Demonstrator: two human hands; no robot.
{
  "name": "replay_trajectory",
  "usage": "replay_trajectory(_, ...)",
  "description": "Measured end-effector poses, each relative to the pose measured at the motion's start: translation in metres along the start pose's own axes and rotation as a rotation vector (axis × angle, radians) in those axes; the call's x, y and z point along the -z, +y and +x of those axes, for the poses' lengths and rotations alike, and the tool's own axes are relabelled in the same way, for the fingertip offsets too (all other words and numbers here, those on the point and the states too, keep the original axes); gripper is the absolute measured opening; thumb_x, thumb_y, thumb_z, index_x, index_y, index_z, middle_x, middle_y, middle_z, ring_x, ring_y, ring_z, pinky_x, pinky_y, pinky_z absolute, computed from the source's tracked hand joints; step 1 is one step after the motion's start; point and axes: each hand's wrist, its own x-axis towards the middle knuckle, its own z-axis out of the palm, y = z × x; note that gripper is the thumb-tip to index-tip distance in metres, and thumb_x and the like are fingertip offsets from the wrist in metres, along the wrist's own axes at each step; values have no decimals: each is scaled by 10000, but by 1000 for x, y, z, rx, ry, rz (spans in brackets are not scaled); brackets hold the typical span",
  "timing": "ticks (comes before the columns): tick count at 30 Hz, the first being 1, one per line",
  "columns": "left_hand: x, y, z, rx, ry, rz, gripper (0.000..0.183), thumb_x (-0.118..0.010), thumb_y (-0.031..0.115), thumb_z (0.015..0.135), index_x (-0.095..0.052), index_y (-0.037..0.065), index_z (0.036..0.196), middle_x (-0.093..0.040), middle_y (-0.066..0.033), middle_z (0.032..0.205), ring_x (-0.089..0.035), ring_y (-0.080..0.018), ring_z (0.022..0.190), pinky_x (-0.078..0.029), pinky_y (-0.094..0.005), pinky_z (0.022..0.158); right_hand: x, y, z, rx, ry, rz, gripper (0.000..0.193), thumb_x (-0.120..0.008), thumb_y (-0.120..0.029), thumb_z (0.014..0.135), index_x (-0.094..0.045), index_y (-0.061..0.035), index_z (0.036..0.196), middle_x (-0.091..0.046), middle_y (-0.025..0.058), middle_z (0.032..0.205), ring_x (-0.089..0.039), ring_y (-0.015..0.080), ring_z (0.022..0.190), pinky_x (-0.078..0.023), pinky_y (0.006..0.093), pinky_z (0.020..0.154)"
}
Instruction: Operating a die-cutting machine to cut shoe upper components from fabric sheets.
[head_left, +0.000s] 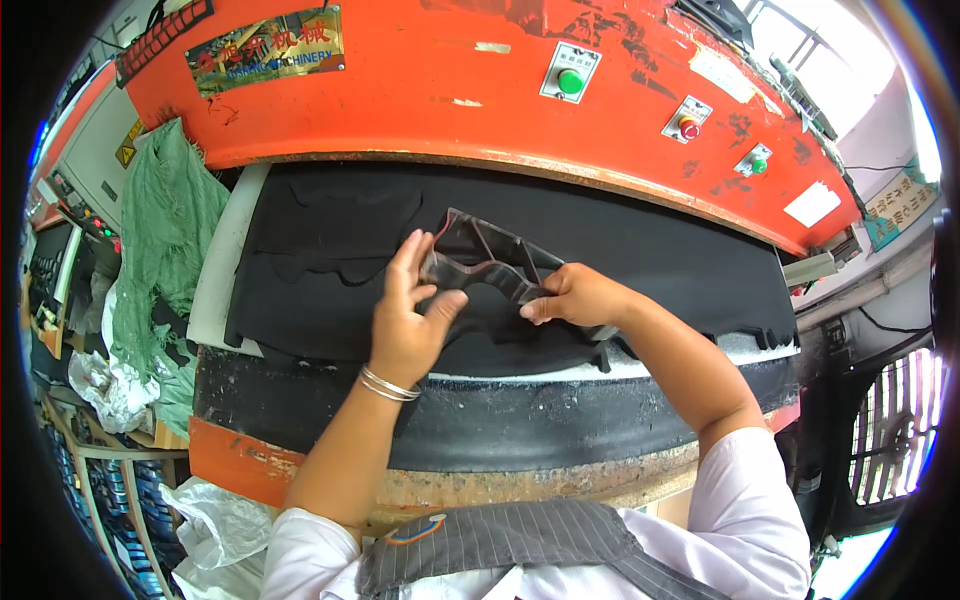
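Beneath the red-orange press beam [400,115], above the press bed [500,420] and its black sheet material [660,240]: one dark cutting die [490,270], open-framed, wavy along the near wall, cross-struts inside; whether it touches the sheet cannot be told

Right hand [583,295]: closed on the right end of the die, thumb to the near side

Left hand [405,315]: open, slightly blurred, fingers at the left end, thumb spread below the wavy wall; firmness of contact cannot be told

Risks, as judged: die landing askew, from uneven support at the left; sheet rucked, from an edge dragging across it; nicked fingers, should the walls prove sharp and the hold slip; crushing, were the beam to come down with hands on the bed

Markings: gold nameplate [265,48], red characters over blue lettering; small pale panels with lettering around a green button [570,82], a red button [689,129] and a second green button [759,166]; yellow warning triangle [126,152], far left; tan-and-green sign [903,203], far right, dark characters
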Motion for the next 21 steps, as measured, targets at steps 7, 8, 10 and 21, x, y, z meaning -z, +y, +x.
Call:
replay_trajectory(7, -1, -37, -40, -250, -375, 1082, 506, -596, 382, 860, -552, 108, 1284, -515, -139, 1357, -451, -301, 1281, -339, -444, 1052, 60, -57, -20, 79, 143, -504, 386, -689, -372, 825, -675, 13, 831, -650, 138, 740, -632, 257, 722, -504, 353, 698)
replay_trajectory(8, 0, -40, -41, -264, -375, 1058, 506, -595, 380, 861, -551, 108, 1286, -515, -139, 1357, -451, -302, 1281, -342, -445, 1051, 62, -51, -10, 87, 140, -508, 386, -689, -372, 825, -675, 13, 831, -650, 138, 740, -632, 257, 722, -504, 353, 698)
replay_trajectory(10, -4, -43, -40, -294, -374, 1020, 506, -595, 376, 861, -549, 109, 1289, -515, -140, 1356, -450, -303, 1281, -347, -445, 1048, 63, -19, 17, 524, 336, -801, 378, -697, -326, 819, -627, 35, 733, -588, 157, 740, -586, 310, 759, -469, 406, 672)
replay_trajectory(21, 24, -19, 1, -288, -160, 725, 340, -755, 193, 723, -676, 37, 1014, -637, -140, 1034, -591, -310, 1006, -461, -419, 897, 7, 39, 87, 404, 571, -878, 315, -732, -355, 743, -661, -54, 803, -640, 49, 923, -575, 242, 941, -438, 364, 833)
